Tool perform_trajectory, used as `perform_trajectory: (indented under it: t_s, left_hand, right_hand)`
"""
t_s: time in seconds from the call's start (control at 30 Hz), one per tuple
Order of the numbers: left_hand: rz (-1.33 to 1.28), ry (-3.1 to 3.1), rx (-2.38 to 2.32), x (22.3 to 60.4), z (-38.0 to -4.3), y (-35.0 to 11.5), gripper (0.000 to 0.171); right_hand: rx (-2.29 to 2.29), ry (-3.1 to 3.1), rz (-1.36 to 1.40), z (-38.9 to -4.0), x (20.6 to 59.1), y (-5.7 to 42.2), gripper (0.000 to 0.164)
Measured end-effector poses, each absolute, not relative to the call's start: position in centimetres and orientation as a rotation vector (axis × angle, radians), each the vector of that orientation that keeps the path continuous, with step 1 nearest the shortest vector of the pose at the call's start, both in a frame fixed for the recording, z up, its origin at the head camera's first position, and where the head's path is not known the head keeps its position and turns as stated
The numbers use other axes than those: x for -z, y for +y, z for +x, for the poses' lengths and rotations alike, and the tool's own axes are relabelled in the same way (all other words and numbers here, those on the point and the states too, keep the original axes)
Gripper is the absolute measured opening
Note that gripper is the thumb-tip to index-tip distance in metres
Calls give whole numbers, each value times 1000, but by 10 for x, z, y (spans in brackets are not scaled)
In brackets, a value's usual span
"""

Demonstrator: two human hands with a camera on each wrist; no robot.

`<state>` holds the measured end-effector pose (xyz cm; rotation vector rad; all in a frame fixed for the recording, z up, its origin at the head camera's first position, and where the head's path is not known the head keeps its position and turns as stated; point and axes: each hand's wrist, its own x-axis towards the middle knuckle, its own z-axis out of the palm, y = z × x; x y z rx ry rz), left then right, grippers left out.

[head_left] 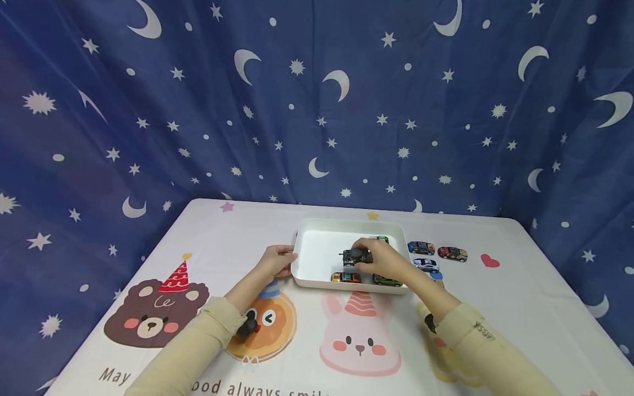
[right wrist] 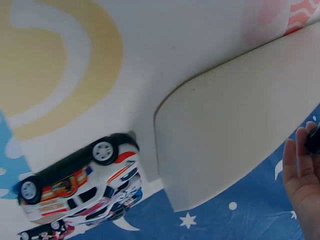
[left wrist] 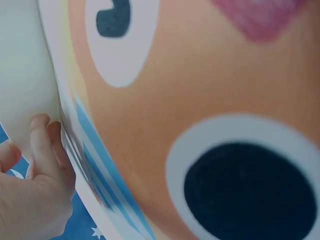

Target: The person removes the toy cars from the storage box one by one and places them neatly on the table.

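A white tray [head_left: 317,242] lies on the table, and my left hand [head_left: 277,260] holds its left wall near the front corner. In the left wrist view the fingers of the left hand [left wrist: 47,170] lie against the tray wall [left wrist: 25,70]. Over the tray's right half, my right hand [head_left: 383,258] grips a dark toy vehicle [head_left: 353,257] with a thin rod sticking out to the left. Inside the tray are an orange-red toy car [head_left: 345,278], a dark green toy car [head_left: 386,281] and another green one [head_left: 381,239] partly behind the hand.
Right of the tray stand a blue toy car [head_left: 421,248], a dark red one [head_left: 452,253] and a white one [head_left: 427,265], its side showing in the right wrist view. A star-patterned blue curtain [head_left: 317,110] hangs behind the printed tablecloth [head_left: 495,308].
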<state>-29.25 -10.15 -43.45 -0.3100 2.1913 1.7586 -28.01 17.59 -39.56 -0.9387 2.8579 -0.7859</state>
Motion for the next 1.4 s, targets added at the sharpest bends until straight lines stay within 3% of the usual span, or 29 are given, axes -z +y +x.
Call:
perform_trajectory:
  t_s: [1.4]
  left_hand:
    - [-326, 2104, -1802, 429, -292, -103, 43]
  right_hand:
    - [768, 2991, -914, -240, 389, 288, 37]
